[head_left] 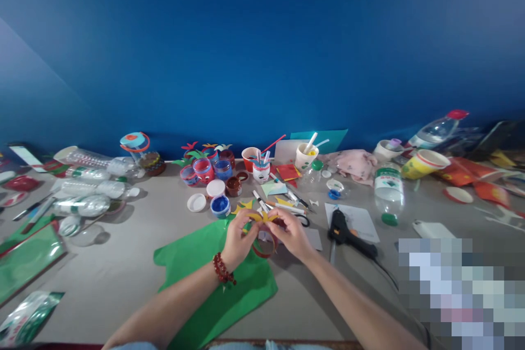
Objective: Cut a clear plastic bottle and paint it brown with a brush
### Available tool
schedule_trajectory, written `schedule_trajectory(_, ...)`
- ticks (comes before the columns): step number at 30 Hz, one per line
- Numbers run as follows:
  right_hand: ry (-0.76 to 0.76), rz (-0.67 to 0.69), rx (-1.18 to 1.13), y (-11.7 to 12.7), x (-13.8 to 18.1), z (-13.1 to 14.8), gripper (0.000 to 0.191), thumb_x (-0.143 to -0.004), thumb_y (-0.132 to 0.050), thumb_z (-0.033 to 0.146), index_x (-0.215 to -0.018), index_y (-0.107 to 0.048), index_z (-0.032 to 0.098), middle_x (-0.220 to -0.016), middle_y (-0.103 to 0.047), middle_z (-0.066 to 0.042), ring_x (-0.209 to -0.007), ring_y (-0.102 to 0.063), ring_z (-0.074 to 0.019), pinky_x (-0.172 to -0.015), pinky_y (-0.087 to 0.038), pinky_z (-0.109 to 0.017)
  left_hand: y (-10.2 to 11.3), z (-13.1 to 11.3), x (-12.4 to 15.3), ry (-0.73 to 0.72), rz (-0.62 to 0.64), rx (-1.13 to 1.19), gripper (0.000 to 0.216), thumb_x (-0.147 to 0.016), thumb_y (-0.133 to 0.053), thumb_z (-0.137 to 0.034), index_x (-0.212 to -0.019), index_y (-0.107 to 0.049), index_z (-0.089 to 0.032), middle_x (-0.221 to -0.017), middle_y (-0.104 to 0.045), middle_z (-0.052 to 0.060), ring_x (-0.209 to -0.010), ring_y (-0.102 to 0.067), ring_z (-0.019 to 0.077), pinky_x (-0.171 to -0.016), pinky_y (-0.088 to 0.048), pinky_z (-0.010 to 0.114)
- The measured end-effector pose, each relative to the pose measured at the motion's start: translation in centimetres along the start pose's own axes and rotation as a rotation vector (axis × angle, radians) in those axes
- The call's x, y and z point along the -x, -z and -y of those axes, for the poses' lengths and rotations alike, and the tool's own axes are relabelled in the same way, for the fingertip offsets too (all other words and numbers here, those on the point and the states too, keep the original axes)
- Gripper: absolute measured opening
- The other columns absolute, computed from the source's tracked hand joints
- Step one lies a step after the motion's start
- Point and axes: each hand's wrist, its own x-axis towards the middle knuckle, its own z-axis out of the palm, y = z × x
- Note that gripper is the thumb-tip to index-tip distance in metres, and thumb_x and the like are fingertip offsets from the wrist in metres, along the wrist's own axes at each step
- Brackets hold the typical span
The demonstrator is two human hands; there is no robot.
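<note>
My left hand (239,239), with a red beaded bracelet at the wrist, pinches the left part of a yellow paper cutout (264,218) with pointed leaf-like tips. On its right side, my right hand (294,234) closes its fingers on the same cutout. Just under the cutout, between my hands, is a round red-rimmed piece (264,255); whether it is joined to the cutout I cannot tell. Green paper (221,290) lies beneath my left forearm. Beyond my fingers rest yellow paper scraps (243,206) and scissors (303,221).
A black glue gun (348,235) with a cord lies right of my hands. Paint jars, one an open blue paint pot (220,205), stand ahead. Plastic bottles (84,205) lie at left; an upside-down bottle (389,194) stands at right. A blue wall (262,54) rises behind.
</note>
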Motion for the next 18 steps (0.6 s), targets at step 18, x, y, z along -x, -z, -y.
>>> schedule_trajectory(18,0.038,-0.089,0.047,0.36,0.1,0.33,0.005,-0.084,-0.061,0.023,-0.08,-0.061,0.02,-0.079,-0.066,-0.003,-0.072,-0.063,-0.0177,-0.066,-0.051,-0.027,0.19,-0.07,0.63,0.006,-0.042,-0.026,0.007,-0.088,-0.058,-0.021,-0.089,-0.065,-0.018,-0.094,-0.069,0.006,-0.09,-0.066,0.0203,-0.085,-0.05,0.032)
